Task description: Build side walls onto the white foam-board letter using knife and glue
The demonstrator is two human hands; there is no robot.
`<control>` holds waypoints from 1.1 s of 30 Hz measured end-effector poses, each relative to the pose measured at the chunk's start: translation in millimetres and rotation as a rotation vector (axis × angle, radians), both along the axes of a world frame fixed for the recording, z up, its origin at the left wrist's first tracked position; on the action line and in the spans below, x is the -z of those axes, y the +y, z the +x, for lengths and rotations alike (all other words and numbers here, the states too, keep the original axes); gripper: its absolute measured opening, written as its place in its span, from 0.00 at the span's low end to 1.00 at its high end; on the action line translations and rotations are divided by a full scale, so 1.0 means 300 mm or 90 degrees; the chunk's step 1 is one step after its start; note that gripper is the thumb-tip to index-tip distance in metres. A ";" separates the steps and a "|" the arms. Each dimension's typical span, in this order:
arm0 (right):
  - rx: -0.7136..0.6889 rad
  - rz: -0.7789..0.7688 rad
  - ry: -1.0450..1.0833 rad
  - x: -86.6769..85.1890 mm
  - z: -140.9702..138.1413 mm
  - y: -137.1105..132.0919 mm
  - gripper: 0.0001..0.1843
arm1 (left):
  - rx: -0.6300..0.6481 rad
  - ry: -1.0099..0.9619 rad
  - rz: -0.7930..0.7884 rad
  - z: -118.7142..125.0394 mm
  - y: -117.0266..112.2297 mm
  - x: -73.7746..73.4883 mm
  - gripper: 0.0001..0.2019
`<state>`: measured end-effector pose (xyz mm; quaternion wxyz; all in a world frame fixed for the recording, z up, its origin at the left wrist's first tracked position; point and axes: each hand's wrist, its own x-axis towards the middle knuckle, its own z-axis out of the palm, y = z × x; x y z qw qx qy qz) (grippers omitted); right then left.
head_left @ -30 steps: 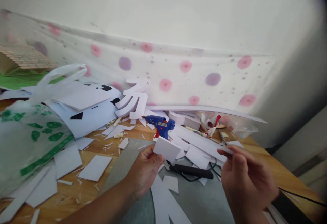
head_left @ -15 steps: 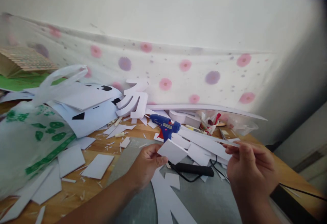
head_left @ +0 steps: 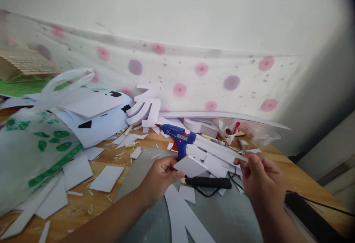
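My left hand (head_left: 161, 178) pinches a small white foam-board piece (head_left: 191, 166) by its left edge, holding it tilted above the grey cutting mat (head_left: 222, 217). To the right, the closed fingers of my right hand (head_left: 259, 182) grip a thin white strip (head_left: 222, 152) that reaches left toward the piece. A blue hot-glue gun (head_left: 179, 139) stands just behind the piece. A black cutter handle (head_left: 208, 182) lies on the mat between my hands. A large white cut-out shape (head_left: 183, 217) lies on the mat below them.
White foam scraps (head_left: 107, 178) litter the wooden table (head_left: 97, 206). A green-printed plastic bag (head_left: 36, 147) bulges at left. Cut-out character pieces (head_left: 145, 108) lean on the flowered cloth (head_left: 194, 76) behind. A paper cup (head_left: 226, 134) with tools stands at back right. A black cord (head_left: 318, 204) runs at right.
Both hands have drifted: the left hand tilted the piece flatter and moved it right toward the glue gun, while the right hand brought the strip slightly left and closer to it.
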<state>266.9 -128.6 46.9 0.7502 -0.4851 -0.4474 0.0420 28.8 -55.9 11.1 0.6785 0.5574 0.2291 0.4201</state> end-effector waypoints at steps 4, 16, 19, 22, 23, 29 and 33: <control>-0.140 0.040 0.170 -0.012 -0.014 0.018 0.21 | 0.015 -0.019 0.001 0.002 -0.001 0.008 0.12; -0.320 0.151 0.238 0.005 -0.104 0.040 0.32 | 0.028 -0.173 -0.190 0.041 -0.031 0.011 0.14; -0.407 0.090 0.274 0.018 -0.134 0.053 0.40 | 0.027 -0.184 -0.218 0.043 -0.035 0.008 0.15; -0.448 0.097 0.271 0.026 -0.150 0.064 0.50 | 0.028 -0.195 -0.231 0.043 -0.038 0.008 0.15; -0.449 0.107 0.268 0.029 -0.152 0.067 0.51 | 0.031 -0.197 -0.233 0.042 -0.039 0.008 0.15; -0.430 -0.148 0.224 0.066 -0.180 0.084 0.21 | 0.099 -0.183 -0.232 0.048 -0.054 0.010 0.15; -0.530 -0.269 0.257 0.077 -0.243 0.084 0.23 | 0.145 -0.153 -0.216 0.061 -0.074 0.023 0.15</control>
